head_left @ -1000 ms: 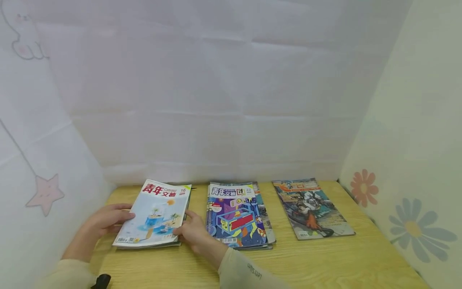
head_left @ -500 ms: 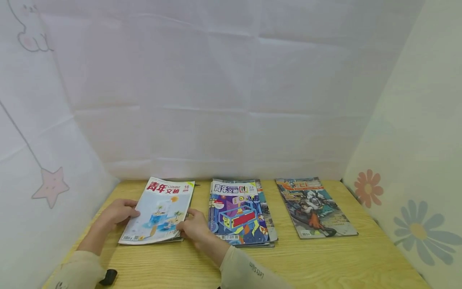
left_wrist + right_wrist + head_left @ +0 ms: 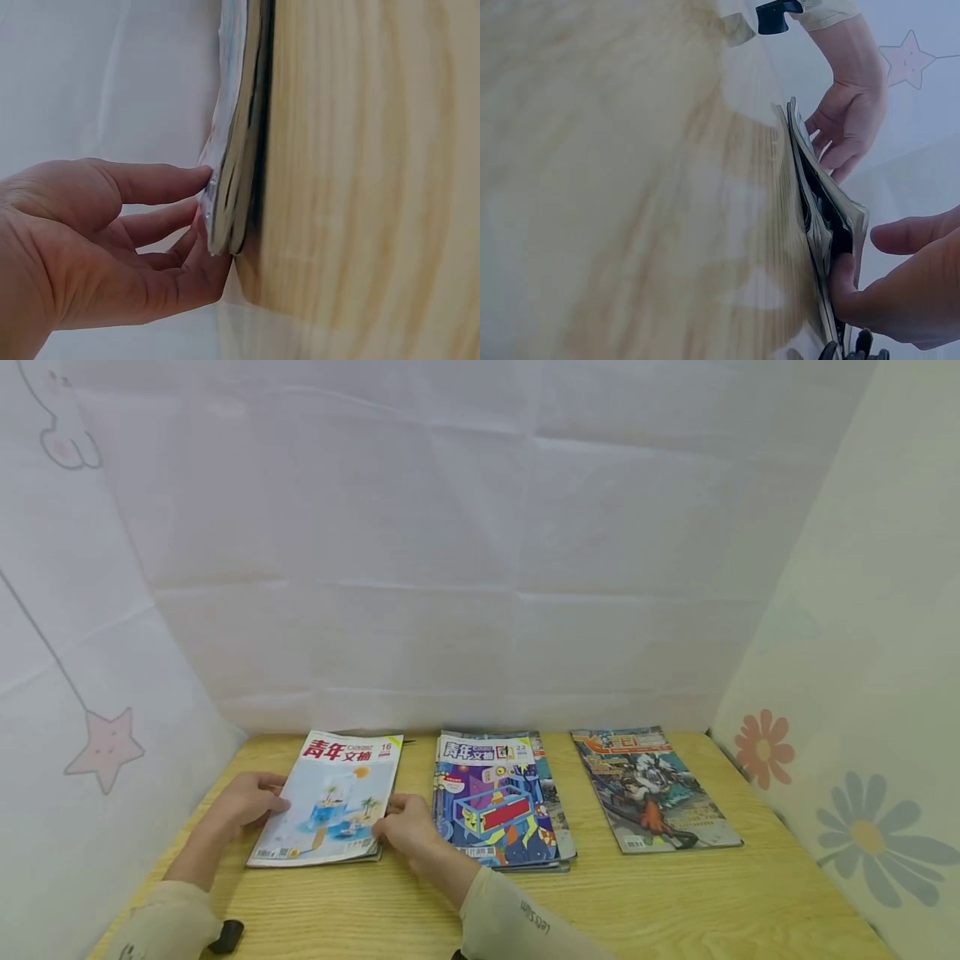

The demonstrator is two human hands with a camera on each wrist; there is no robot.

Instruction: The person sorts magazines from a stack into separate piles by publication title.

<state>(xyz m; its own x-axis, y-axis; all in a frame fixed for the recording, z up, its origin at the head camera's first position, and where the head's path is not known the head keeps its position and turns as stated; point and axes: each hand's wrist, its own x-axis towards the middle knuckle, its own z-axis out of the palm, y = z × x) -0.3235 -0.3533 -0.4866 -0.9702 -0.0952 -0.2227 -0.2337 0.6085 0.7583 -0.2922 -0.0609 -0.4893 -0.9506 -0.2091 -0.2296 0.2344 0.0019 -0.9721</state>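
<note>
A magazine with a pale blue cover (image 3: 330, 802) lies on top of another magazine (image 3: 817, 255) at the left of the table. My left hand (image 3: 253, 799) is at its left edge. In the left wrist view its thumb (image 3: 161, 184) presses the cover near the spine, while the fingers bend against the spine side. At the right edge is my right hand (image 3: 411, 831). The right wrist view shows a finger (image 3: 845, 289) in the gap beneath the upper magazine, with the thumb (image 3: 904, 232) just off the cover. Other fingertips are hidden.
Close to my right hand lies a stack of magazines with a purple cover (image 3: 491, 814) on top. A dark-covered magazine (image 3: 652, 789) lies farther right, turned at an angle. Cloth walls (image 3: 480, 643) stand behind and beside the wooden table (image 3: 337, 914).
The blue-covered magazine has come down and settled on the one below, with their edges closer in line. My right thumb has slid off the cover to its edge. The view has shifted slightly.
</note>
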